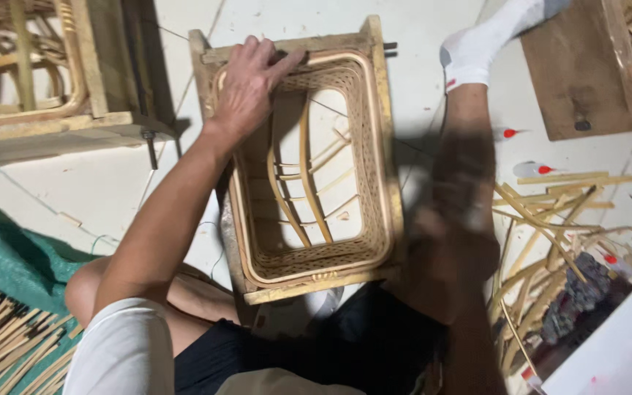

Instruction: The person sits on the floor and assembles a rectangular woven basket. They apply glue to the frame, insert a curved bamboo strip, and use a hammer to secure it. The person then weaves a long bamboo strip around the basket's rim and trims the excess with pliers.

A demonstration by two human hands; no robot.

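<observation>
A rectangular woven rattan basket (pixel 378 146) sits inside a wooden frame (pixel 309 287) on the floor between my legs. A few curved cane ribs (pixel 309 183) cross its open middle. My left hand (pixel 246 84) lies over the far rim of the frame, fingers spread along the top rail and gripping it. My right hand (pixel 448 252) is a dark, blurred shape at the frame's near right corner. Whether it holds anything cannot be made out.
My leg in a white sock (pixel 477 44) stretches past the frame's right side. Loose cane strips (pixel 550 197) lie at the right, more (pixel 1 344) on a green sheet (pixel 9 249) at lower left. A second framed basket (pixel 38 124) stands upper left, a wooden board (pixel 579 73) upper right.
</observation>
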